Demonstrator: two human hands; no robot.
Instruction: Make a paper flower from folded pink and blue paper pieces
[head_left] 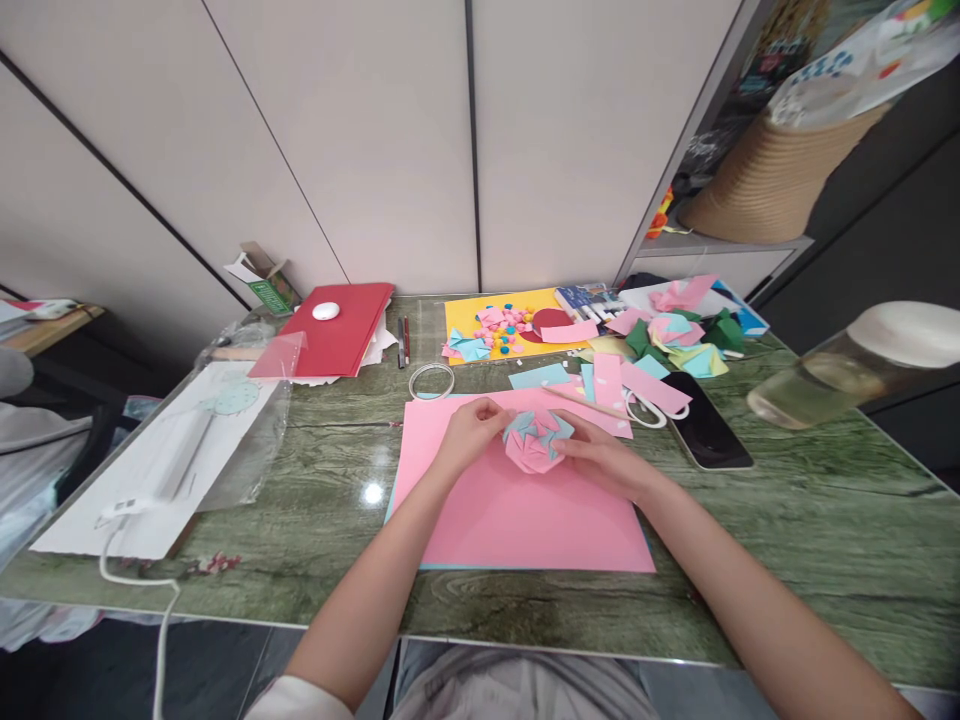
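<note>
Between my hands is a folded paper flower (534,458) with pink and light-blue petals, held just over a stack of pink paper sheets (517,530). My right hand (600,458) grips it from the right side, thumb on the front and the other fingers behind. At its left edge, my left hand (474,430) has thumb and fingertips pinched together by a blue petal. Whether those fingertips clasp the petal or some small piece is hard to make out. A light-blue sheet peeks out from under the pink stack.
Beyond the stack lie pink and blue paper strips (547,374), white-handled scissors (646,410) and a phone (709,425). A bottle (817,370) stands at right. Farther back are a yellow sheet (461,312) with small coloured pieces, more paper flowers (675,330) and a red folder (341,330).
</note>
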